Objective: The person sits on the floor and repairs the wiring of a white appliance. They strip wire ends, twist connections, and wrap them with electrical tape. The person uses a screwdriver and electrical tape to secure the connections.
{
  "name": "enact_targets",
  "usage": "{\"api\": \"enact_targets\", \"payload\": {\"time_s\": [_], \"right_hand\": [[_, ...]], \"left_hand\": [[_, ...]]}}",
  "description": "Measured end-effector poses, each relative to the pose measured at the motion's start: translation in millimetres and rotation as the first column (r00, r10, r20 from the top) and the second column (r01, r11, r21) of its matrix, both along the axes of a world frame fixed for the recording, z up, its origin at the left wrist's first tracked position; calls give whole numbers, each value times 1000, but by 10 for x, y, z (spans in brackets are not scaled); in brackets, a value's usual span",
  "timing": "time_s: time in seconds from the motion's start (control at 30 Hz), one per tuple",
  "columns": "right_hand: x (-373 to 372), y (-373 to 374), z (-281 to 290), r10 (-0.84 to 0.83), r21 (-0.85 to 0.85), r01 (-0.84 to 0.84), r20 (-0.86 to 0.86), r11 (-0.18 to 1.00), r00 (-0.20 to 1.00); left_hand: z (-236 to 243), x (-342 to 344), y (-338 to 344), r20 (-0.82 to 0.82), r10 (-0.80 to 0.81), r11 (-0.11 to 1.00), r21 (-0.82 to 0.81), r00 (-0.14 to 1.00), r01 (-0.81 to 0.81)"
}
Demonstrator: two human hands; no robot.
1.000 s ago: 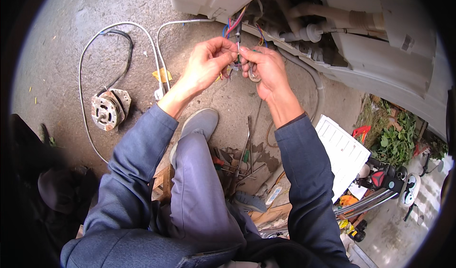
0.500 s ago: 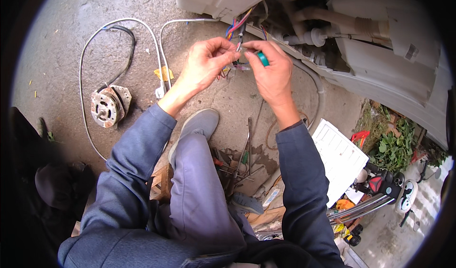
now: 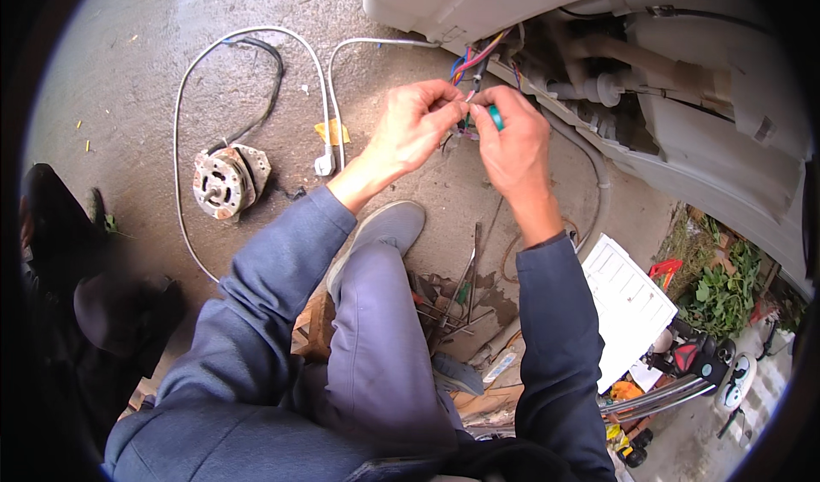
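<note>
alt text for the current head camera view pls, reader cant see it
A person's left hand and right hand meet fingertip to fingertip at coloured wires beside a white machine casing, a small green roll in the right hand. On the concrete floor to the left lie a rusty motor and a pale plug; white papers lie at right.

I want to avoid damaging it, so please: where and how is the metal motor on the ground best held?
Probably the motor is best gripped from above, by opposite edges of its round body. That broad rim looks graspable, while the shaft sticks out of its front and the dark cable meets its upper edge; I would avoid both.
</note>
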State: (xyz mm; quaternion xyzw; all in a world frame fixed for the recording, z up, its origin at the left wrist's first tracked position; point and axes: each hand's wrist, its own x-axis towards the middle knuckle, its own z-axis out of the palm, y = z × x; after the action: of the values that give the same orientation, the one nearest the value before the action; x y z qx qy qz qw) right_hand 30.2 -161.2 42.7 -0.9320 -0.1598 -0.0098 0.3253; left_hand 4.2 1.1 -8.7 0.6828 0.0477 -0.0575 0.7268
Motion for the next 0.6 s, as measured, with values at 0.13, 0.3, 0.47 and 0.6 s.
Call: {"api": "enact_targets", "payload": {"time_s": [0.13, 0.3, 0.47, 0.6], "right_hand": [[-58, 56, 101, -166, 132, 219, -327, 967, 930], [-163, 99, 210, -220, 205, 356, -488, 912, 845], [-169, 89, 219, -292, 131, 402, -493, 906, 819], [-161, -37, 85, -321, 85, 376, -370, 923, 872]], "left_hand": [[-63, -36, 66, 319, -10, 949, 303, 948, -92], [-78, 11, 69, 256, -46, 905, 420, 966, -68], [-105, 56, 59, 6, -51, 998, 48, 999, 51], [-98, 91, 55, -25, -115, 965, -238, 993, 106]]}}
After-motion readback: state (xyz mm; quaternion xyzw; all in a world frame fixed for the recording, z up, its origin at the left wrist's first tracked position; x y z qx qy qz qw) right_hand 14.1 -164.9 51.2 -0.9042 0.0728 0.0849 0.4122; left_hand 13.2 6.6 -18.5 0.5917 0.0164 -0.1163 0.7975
